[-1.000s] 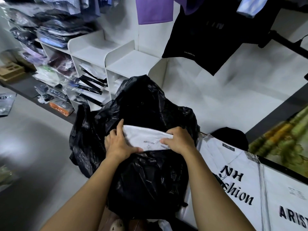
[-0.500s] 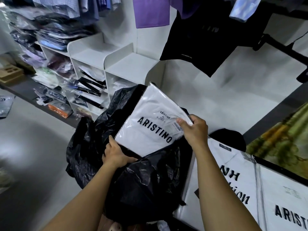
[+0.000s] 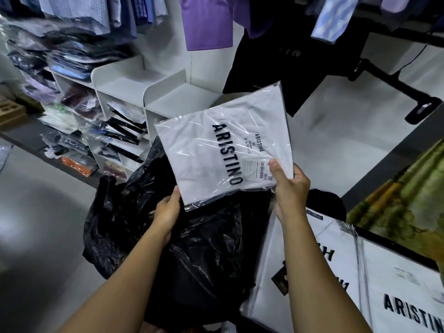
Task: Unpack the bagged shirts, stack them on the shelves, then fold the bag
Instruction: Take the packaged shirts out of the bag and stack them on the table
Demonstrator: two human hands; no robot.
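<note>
A white shirt packed in clear plastic, printed ARISTINO (image 3: 223,145), is held up above the big black plastic bag (image 3: 211,248). My right hand (image 3: 289,188) grips its lower right corner, thumb on the barcode label. My left hand (image 3: 168,210) is at the packet's lower left corner, fingers against its edge and on the bag's rim; whether it grips the packet or the bag is unclear. The white shelf unit (image 3: 168,102) stands behind the bag, with bare top compartments.
More packed white shirts (image 3: 394,284) lie at the right on a dark surface. Packed shirts fill the lower and left shelves (image 3: 77,111). Shirts hang overhead, a black one (image 3: 276,68) just behind the packet. A black rail bracket (image 3: 396,87) juts out at the right.
The white packet has come fully out of the black bag, risen and turned so its print runs vertically. My right hand rose with it; my left hand shifted to its lower left corner.
</note>
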